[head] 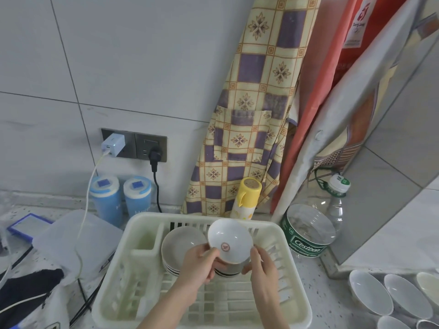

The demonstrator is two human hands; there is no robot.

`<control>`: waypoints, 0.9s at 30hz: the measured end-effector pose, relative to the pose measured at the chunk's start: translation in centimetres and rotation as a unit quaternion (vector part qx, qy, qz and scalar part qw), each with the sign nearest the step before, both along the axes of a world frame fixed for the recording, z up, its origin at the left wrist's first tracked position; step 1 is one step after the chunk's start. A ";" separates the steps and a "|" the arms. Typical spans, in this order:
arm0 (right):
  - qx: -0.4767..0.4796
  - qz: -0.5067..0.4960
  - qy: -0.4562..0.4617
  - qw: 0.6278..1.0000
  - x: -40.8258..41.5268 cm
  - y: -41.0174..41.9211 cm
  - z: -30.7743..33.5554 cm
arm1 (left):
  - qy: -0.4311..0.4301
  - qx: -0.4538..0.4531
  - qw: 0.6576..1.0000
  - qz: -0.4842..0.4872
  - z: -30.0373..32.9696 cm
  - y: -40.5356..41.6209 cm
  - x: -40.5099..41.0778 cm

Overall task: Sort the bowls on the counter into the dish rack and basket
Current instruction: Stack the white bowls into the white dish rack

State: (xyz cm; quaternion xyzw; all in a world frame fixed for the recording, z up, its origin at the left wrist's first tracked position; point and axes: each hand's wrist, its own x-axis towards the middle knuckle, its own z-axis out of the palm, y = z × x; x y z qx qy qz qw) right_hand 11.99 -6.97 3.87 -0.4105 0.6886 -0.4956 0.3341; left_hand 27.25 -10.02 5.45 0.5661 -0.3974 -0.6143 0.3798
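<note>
Both my hands hold a small white bowl with a red mark inside, tilted toward me above the cream plastic dish rack. My left hand grips its lower left rim and my right hand grips its lower right side. Several grey bowls stand on edge in the rack just behind and left of the white bowl. Several more white bowls lie leaning in a row on the counter at the lower right. No basket is in view.
A cut clear water jug and a water bottle stand right of the rack. A yellow-capped bottle, two blue canisters and plugged cables sit behind it. A clear lidded box and dark cloth lie left.
</note>
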 end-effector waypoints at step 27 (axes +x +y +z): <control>0.114 0.016 0.156 0.981 -0.2 -0.8 -1.7 | 0.050 0.131 0.989 0.043 -3.2 2.2 -2.2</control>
